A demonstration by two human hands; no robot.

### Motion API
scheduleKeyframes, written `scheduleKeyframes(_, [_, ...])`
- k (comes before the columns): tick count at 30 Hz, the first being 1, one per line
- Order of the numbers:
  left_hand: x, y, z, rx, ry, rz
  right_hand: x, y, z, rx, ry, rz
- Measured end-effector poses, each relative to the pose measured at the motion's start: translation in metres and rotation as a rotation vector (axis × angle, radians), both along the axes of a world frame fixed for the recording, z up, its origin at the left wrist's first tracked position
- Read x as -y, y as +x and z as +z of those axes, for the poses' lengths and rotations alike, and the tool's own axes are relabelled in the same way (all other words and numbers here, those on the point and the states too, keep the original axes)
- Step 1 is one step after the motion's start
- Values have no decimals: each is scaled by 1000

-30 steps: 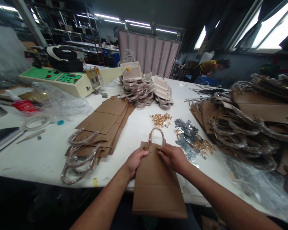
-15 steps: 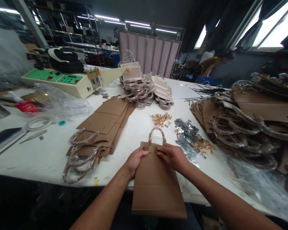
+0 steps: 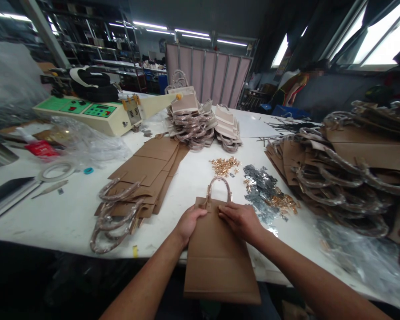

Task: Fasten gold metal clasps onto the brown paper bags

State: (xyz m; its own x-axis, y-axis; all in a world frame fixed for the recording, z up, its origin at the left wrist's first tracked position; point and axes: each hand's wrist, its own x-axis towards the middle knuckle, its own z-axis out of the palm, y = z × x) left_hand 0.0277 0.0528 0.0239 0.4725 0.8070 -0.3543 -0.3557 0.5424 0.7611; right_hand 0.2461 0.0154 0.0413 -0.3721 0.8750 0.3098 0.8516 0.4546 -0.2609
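Note:
A brown handbag panel with a plastic-wrapped handle hangs partly over the table's front edge. My left hand is closed on its upper left edge, thumb on the front face. Against the upper right of the same face press the bunched fingers of my right hand, just below the handle's right base. A small gold fitting showed at these fingertips half a second ago; the fingers now cover it. Beyond the bag lie loose gold fittings and a pile of flat grey metal plates.
Brown bag panels are stacked at left and heaped at right. Lighter bags stand behind. A machine with green control panels, plastic film and a tape roll occupy the left. Another person bends over at the back right.
My right fingers have flattened closer against the bag, hiding the gold glint at their tips. My left hand keeps its hold; the whole view has shifted slightly.

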Motion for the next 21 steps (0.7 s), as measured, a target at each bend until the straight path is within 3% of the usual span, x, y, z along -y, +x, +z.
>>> scheduleKeyframes(10, [0,0,0,-21,29,5,-11,-12,22,-150,-274,-185])
scheduleKeyframes(16, [0,-2,-1,-15,20,1,-13,-7,26,-181,-262,35])
scheduleKeyframes(21, [1,-1,2,0,19,11,-12,-11,17,-225,-174,-95])
